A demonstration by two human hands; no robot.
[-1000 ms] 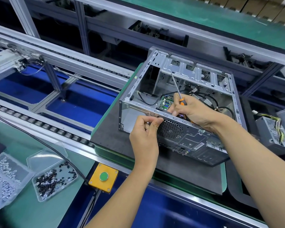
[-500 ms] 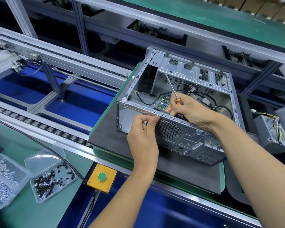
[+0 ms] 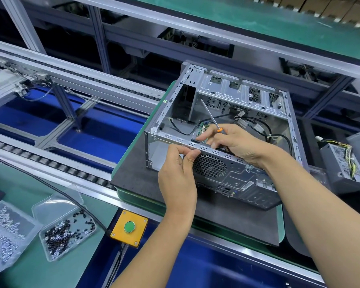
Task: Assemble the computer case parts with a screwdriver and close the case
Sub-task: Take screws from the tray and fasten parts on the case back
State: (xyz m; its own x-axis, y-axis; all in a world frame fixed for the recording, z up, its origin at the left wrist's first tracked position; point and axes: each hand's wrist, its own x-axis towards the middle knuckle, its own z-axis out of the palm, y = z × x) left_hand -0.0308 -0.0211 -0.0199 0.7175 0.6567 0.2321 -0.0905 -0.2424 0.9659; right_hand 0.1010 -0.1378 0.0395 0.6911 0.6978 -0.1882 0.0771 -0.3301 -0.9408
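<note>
The screwdriver (image 3: 210,119) is held in the right hand (image 3: 235,142), fingers curled round its orange-collared handle, shaft angled up and away inside the open computer case (image 3: 227,129). The near top rail of the case is pinched by the left hand (image 3: 178,175), thumb and forefinger closed in a tight grip just above the round fan grille (image 3: 209,165). The case sits on a dark mat (image 3: 133,173) on a green pallet. On the table, dark screws lie in one clear tray (image 3: 68,231) (silver ones in another (image 3: 7,231)), well apart from the case, beside a yellow button box (image 3: 129,227).
</note>
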